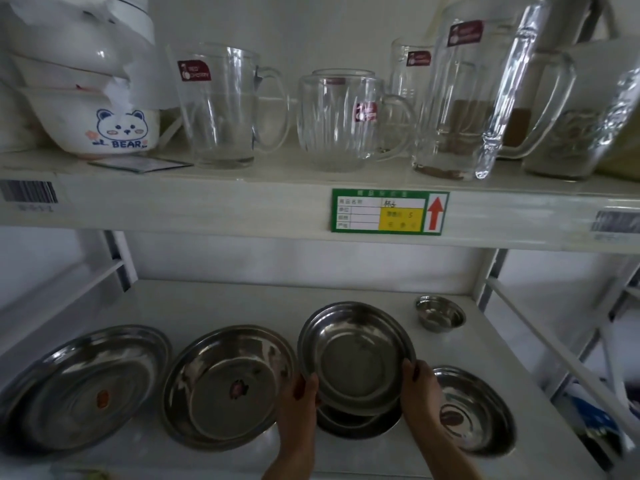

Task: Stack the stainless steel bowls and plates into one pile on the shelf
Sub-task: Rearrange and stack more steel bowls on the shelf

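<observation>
Lifting a steel bowl [356, 355] — left hand [300, 403] and right hand [423, 389] gripping its rim. Next, I judge: carry it toward nine o'clock onto the plate [228, 386] — level.

Mugs [341, 123] above; plates [228, 386] below

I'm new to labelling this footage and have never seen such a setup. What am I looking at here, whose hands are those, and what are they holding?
There is no machine: a person wears a wide-angle camera on the head, so this single picture looks forward and down at their own two hands. The left hand and right hand grip opposite rims of a round stainless steel plate, tilted above another steel dish on the white lower shelf. Also on it: a large steel plate at far left, a steel plate with a sticker, a steel plate at right and a small steel bowl. The upper shelf carries clear glass mugs and a white bear-printed bowl.
</observation>
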